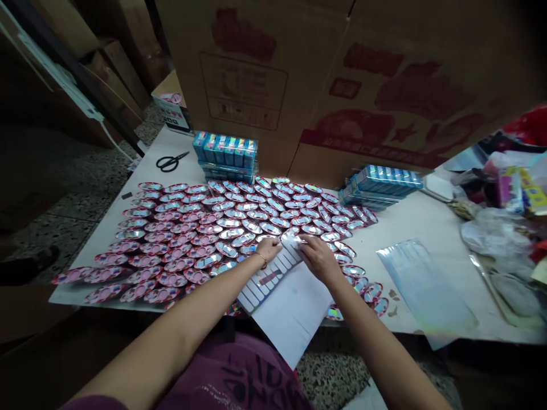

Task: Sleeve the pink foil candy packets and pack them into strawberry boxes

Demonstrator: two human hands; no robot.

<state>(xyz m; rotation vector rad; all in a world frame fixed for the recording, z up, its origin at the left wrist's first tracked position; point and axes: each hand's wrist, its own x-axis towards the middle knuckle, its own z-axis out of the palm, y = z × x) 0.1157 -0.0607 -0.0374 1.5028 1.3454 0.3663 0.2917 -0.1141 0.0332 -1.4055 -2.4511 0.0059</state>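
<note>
My left hand (268, 250) is closed, fingertips pinched at the upper left edge of a sticker sheet (270, 280) with rows of pale rounded strips. My right hand (319, 259) is closed too, its thumb and fingers pinching a small shiny sticker (291, 233) at the sheet's top; the exact grip is partly hidden. Under the sticker sheet lies white paper (294, 327), hanging over the table's front edge. Both hands are above many upright oval-topped packs (231, 233), red and pink with shiny faces, standing close together in rows.
A large cardboard box (294, 74) walls off the back. Wrapped blue packs (225, 154) and more blue packs (380, 185) stand against it. Black scissors (170, 163) lie back left. Shiny film sheets (427, 285) lie right, beside plastic bags (491, 228). A small carton (173, 111) stands at the rear left corner.
</note>
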